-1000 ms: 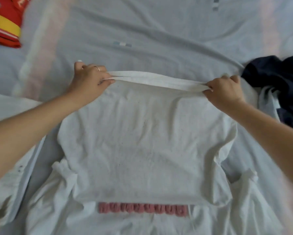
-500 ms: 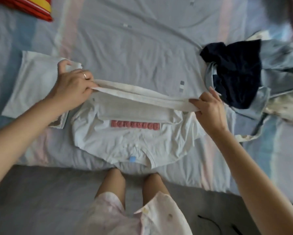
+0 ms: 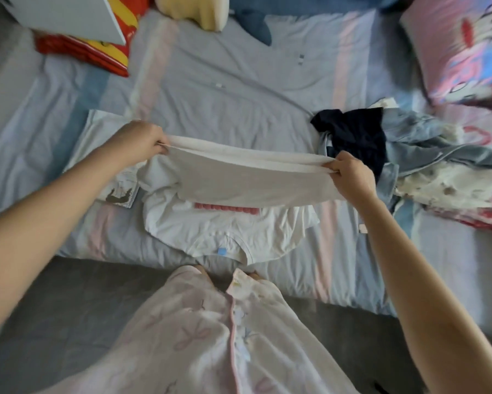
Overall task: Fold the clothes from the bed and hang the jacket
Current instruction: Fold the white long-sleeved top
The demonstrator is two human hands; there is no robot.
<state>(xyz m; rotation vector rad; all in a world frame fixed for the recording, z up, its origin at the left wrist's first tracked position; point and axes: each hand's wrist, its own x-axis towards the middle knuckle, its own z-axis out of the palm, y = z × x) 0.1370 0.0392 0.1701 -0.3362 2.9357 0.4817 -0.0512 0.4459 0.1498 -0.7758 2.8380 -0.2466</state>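
A white T-shirt [image 3: 233,228] with a pink printed strip lies on the bed near its front edge, collar toward me. My left hand [image 3: 142,143] pinches the left corner of its folded lower half. At the right corner, my right hand [image 3: 350,173] pinches the same fold. The held part hangs lifted above the shirt's chest. A folded white garment [image 3: 96,132] lies under my left forearm. To the right sits a pile with a dark navy garment [image 3: 355,135] and a light blue jacket-like piece [image 3: 426,143].
The striped bedsheet [image 3: 239,103] covers the bed. A red and yellow item [image 3: 102,55] lies at the back left, a pink cartoon pillow [image 3: 463,49] at the back right, a cream cushion [image 3: 193,9] at the top. Grey floor [image 3: 68,302] is below.
Both hands have carried the shirt's far edge toward me, lifting it over the chest. The view has pulled back, showing more of the bed and the floor.
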